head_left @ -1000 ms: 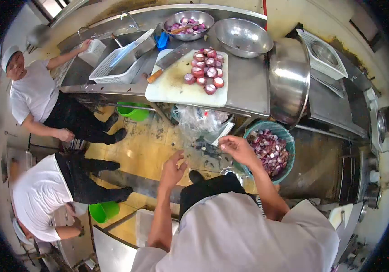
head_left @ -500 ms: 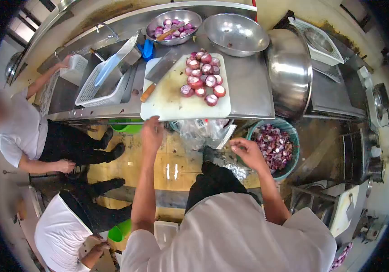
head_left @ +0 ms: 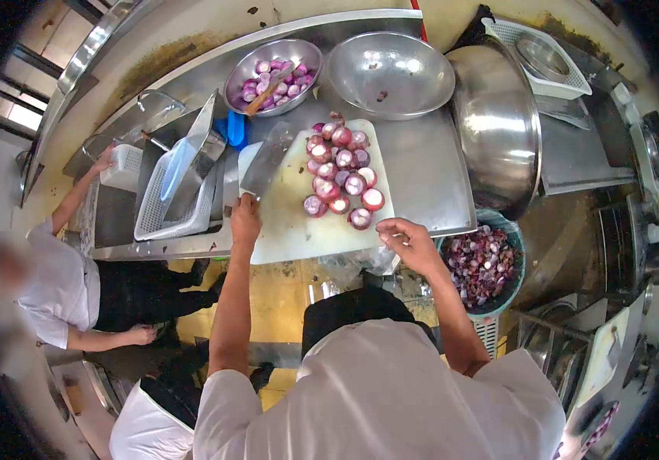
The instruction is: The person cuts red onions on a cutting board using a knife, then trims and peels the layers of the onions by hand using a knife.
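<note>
My left hand is closed at the handle end of a cleaver, and its fingers hide the handle. The broad blade lies over the left side of a white cutting board, pointing away from me. Several red onions with trimmed ends are grouped on the board's right half. Beside the board's near right corner is my right hand, fingers loosely bent and apart, with nothing visible in it. I cannot tell whether it touches the board.
Behind the board stand a steel bowl of peeled onions with a wooden-handled knife and a second steel bowl. A large steel pot lies right; below it is a tub of onion scraps. A white basket and a co-worker are left.
My left hand has moved up onto the cleaver's handle, which lay uncovered before. My right hand has come up to the board's near right corner. The view has shifted, and the counter appears lower.
</note>
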A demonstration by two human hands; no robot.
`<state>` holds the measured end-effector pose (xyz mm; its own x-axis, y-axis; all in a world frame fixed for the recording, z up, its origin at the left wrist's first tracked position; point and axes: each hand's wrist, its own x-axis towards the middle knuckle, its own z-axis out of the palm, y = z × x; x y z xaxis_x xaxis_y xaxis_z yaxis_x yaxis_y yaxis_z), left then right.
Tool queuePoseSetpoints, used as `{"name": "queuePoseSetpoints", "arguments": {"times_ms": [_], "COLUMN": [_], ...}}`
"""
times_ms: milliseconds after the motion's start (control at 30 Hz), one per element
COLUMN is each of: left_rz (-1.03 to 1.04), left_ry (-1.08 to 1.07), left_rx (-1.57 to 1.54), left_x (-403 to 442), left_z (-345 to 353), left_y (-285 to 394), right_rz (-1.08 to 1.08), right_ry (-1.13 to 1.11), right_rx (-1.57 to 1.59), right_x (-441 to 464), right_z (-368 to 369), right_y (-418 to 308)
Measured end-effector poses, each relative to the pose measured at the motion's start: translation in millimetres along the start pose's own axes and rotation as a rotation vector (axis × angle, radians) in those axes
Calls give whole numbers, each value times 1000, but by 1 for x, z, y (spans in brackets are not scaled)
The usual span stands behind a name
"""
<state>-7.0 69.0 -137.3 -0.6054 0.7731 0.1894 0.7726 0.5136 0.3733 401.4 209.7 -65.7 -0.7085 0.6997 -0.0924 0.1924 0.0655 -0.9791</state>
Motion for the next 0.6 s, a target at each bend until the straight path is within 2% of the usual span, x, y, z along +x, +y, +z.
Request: {"name": "queuePoseSetpoints", "arguments": {"times_ms": [233,400,533,600], "left_rz": [144,254,292,381], "left_ry": [30,-112,-155,-160], "left_rx": [-133,-191,-220,-207], "left_x": [25,64,70,76], "left_z": [-13,-5,-22,-23], "left_y": [-31,-74,-61,-63], "right_rz": [51,68,89,101], "right_ry": [78,178,287,339], "right_rx": [16,-19,43,66], "right_x": [22,31,41,44], "right_z": [2,27,61,79], "right_y": [-4,-12,-31,-33]}}
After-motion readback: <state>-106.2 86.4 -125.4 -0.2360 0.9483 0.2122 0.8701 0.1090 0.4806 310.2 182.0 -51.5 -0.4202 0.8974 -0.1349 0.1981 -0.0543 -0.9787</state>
